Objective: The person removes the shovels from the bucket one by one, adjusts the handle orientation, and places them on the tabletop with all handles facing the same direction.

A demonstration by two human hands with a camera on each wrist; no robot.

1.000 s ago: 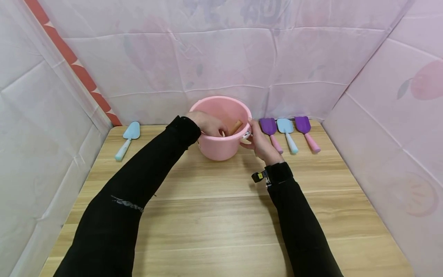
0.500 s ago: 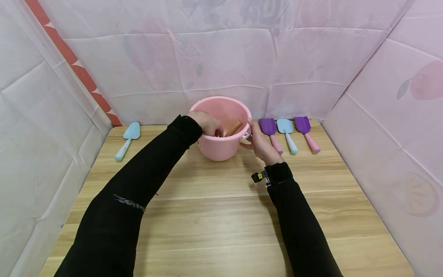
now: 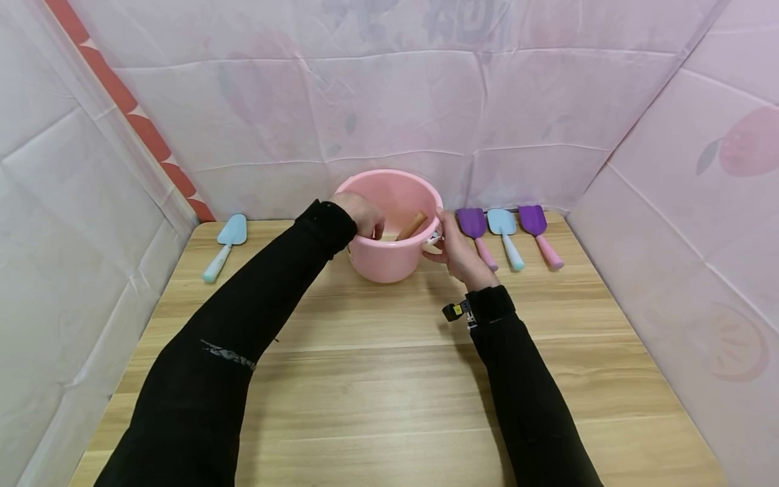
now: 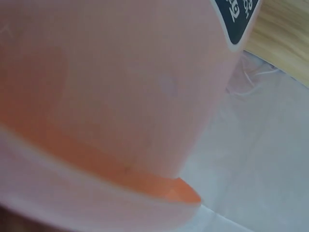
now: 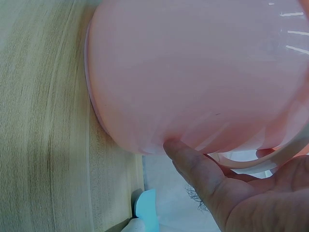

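A pink bucket [image 3: 389, 260] stands at the back middle of the wooden table [image 3: 389, 379]. My left hand [image 3: 364, 211] reaches over its left rim, and its fingers are hidden inside. A brown stick-like handle [image 3: 412, 224] leans inside the bucket just right of that hand. My right hand [image 3: 453, 251] grips the bucket's right side near the rim. In the right wrist view its thumb [image 5: 193, 166] presses on the pink wall [image 5: 193, 72]. The left wrist view is filled by the blurred bucket wall [image 4: 120, 96].
A purple shovel [image 3: 474, 226], a light blue one [image 3: 504, 226] and another purple one [image 3: 537, 223] lie in a row right of the bucket. One more light blue shovel [image 3: 226, 240] lies at the back left. Pink fabric walls enclose the table on three sides.
My left hand has drawn slightly left toward the rim and dipped its fingers deeper into the bucket. The right hand and the bucket have stayed in place.
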